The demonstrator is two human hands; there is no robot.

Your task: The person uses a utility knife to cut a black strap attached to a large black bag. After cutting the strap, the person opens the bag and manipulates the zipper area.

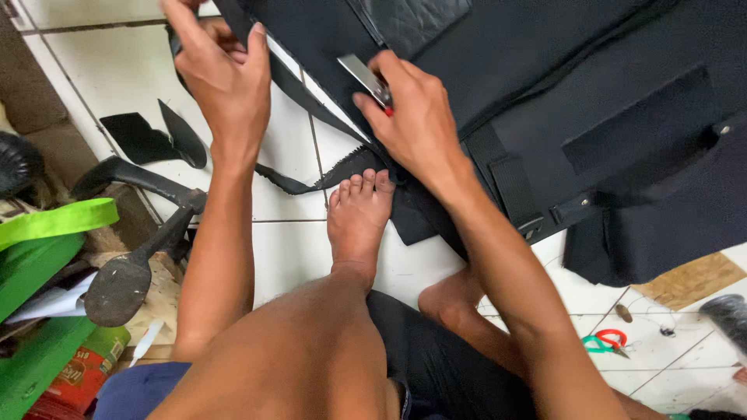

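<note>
My left hand [226, 74] pinches a black fabric strip [299, 89] near the top of the view and holds it taut. My right hand [416, 117] grips a small metal blade with a red end [366, 78] and presses it against the strip's edge. The strip runs off a large black fabric piece [607, 117] with pockets and straps, spread over the white tiled floor [288, 249]. My bare foot [358, 214] rests on the loose end of the strip.
A black iron shoe last [132, 264] stands at the left beside green bags [39, 257] and a red packet. Black fabric scraps [152, 136] lie on the tiles. Small green and red scissors [607, 342] lie at the lower right near a board.
</note>
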